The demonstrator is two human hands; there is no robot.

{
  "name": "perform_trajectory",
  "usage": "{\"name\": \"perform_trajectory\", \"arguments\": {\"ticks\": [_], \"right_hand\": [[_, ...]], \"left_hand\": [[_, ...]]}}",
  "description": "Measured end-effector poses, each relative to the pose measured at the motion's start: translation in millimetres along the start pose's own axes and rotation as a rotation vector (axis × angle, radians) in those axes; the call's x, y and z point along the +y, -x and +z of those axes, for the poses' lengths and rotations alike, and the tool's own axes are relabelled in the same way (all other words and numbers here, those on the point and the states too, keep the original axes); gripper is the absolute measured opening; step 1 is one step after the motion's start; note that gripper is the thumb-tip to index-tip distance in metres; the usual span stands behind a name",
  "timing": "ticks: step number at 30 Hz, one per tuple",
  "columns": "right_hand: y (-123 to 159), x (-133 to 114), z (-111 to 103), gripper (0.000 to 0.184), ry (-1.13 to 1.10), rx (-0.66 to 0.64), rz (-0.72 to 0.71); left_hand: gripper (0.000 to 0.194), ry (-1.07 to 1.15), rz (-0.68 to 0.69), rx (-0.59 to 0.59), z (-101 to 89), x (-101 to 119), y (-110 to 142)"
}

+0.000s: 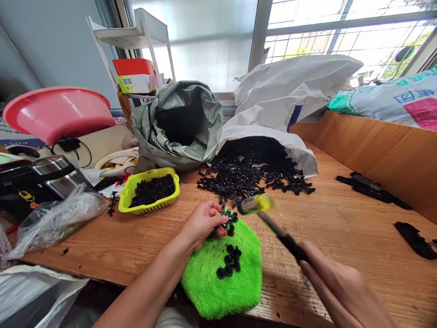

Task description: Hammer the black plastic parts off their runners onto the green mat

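Head view — right hand [332,269] grips hammer [288,245] (blurred).

A wooden table [321,214] bears a fuzzy green mat [239,291], a yellow basket [126,199] — and loose black parts [235,176].

Room runs right of the hammer [289,246]; heap [235,175] and green sack [146,132] block the far side, the basket [126,197] the left.
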State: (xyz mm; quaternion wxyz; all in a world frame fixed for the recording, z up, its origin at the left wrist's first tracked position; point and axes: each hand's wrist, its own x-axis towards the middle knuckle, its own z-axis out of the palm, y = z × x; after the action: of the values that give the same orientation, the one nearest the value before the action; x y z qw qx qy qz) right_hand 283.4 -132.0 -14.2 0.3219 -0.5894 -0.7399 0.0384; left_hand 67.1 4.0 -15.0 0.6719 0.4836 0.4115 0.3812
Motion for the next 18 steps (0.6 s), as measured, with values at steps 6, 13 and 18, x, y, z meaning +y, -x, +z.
{"name": "perform_trajectory", "arguments": {"ticks": [6, 13, 18], "right_hand": [[-12.9, -3.1, -3.6, 0.034, 0.120, 0.021, -0.188], [-8.1, -5.5, 0.8, 0.039, 0.228, -0.014, -0.238], [-10.0, -6.7, 7.9, 0.055, 0.254, -0.077, -0.126]], "left_hand": [[0.027, -0.020, 0.008, -0.005, 0.0, -0.7, -0.3], [0.026, -0.038, 0.015, 0.003, -1.1, -4.4, -1.4], [0.026, -0.042, 0.013, 0.030, 1.5, -3.1, -2.1]]}}
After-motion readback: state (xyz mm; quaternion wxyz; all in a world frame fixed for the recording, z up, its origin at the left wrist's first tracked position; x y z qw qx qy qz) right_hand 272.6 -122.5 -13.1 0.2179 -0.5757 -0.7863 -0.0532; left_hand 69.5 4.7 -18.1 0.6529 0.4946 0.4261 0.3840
